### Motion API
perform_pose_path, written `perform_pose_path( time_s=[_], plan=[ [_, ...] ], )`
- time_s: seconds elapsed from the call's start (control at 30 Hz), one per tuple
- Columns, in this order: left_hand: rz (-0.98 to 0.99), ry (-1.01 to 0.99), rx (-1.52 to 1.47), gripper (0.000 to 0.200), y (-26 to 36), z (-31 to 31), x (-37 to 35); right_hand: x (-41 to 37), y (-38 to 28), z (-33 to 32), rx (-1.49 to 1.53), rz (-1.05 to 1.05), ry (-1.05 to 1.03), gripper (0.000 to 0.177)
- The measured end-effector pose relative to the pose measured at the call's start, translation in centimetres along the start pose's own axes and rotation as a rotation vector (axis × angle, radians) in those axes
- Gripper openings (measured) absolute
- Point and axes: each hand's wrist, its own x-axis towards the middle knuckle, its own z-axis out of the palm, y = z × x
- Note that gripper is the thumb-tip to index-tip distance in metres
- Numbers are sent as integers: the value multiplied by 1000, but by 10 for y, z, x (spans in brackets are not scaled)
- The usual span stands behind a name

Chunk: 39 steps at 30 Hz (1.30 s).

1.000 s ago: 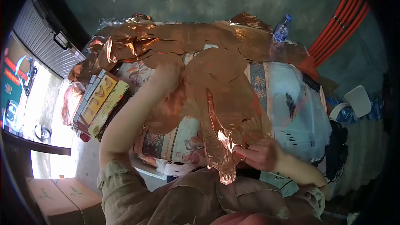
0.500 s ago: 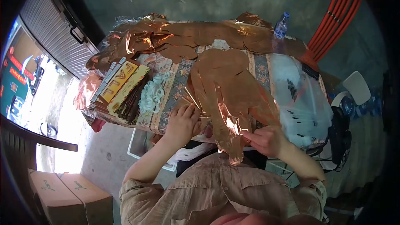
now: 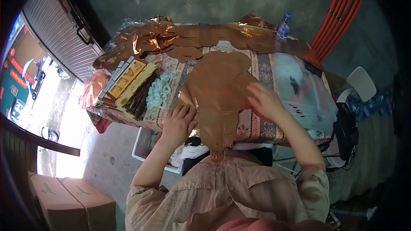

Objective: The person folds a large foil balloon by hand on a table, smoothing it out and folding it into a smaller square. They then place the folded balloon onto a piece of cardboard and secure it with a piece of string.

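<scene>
A copper-coloured foil sheet (image 3: 218, 90) lies on the patterned tablecloth in front of me, its narrow end hanging over the near edge against my shirt. On its lower left edge rests my left hand (image 3: 179, 124), fingers spread over a shiny fold. At its right edge is my right hand (image 3: 264, 101), fingers apart, touching or just above the foil; its fingertips are partly hard to make out. Left of the sheet are pale rings (image 3: 159, 93) and a stack of printed cards (image 3: 130, 81).
More copper foil (image 3: 188, 36) is spread along the far edge. A water bottle (image 3: 284, 26) stands at the back right, above a clear plastic bag (image 3: 299, 98). Cardboard boxes (image 3: 70, 194) are on the floor at left, red poles (image 3: 338, 17) at right.
My right hand has moved up and away from the near end of the foil, and its fingers have opened. The foil's crumpled middle now lies flatter. My left hand has shifted slightly down.
</scene>
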Motion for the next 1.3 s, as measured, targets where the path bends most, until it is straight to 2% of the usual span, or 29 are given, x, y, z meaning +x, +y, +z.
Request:
perform_pose_path(
  time_s=[0.1, 0.17, 0.37, 0.5, 0.57, 0.67, 0.7, 0.77, 0.8, 0.87, 0.93, 1.1, 1.2, 1.3],
  plan=[
    [-5, -31, -28, 41, -2, -3, 7, 16, 27, 21, 21, 110, -40, 44],
    [-13, -32, -57, 40, -6, 2, 12, 14, 35, 33, -187, 209, -255, 53],
    [15, -56, -103, 45, 0, 1, 28, -8, 22, 22, -286, 358, -277, 55],
    [43, -44, -126, 44, -3, 6, 29, -6, 30, 18, -242, 396, -280, 54],
    [48, -48, -125, 44, -3, 6, 32, 6, 16, 15, -125, 240, -182, 53],
    [47, -73, -122, 45, -3, 3, 30, 14, -9, 38, 19, 146, -144, 59],
    [49, -74, -120, 47, -3, 3, 32, 15, -9, 48, 25, 152, -155, 59],
    [47, -85, -117, 47, -5, 2, 33, 17, -2, 68, 44, 37, -184, 67],
    [46, -86, -108, 47, -5, 3, 31, 18, 2, 67, 54, 48, -202, 67],
    [37, -95, -121, 48, -6, 4, 31, 35, 15, 55, 14, -21, -390, 74],
    [44, -91, -159, 49, -6, 2, 30, 39, 16, 52, 4, -19, -423, 74],
    [-14, -161, -235, 52, -8, -7, 24, 38, 17, 63, -19, -41, -333, 77],
    [50, -93, -135, 52, -11, -10, 13, 37, 15, 59, -28, -56, -340, 79],
    [-23, -153, -166, 55, -17, -8, 1, 29, 13, 63, -52, -72, -322, 82]
  ],
)
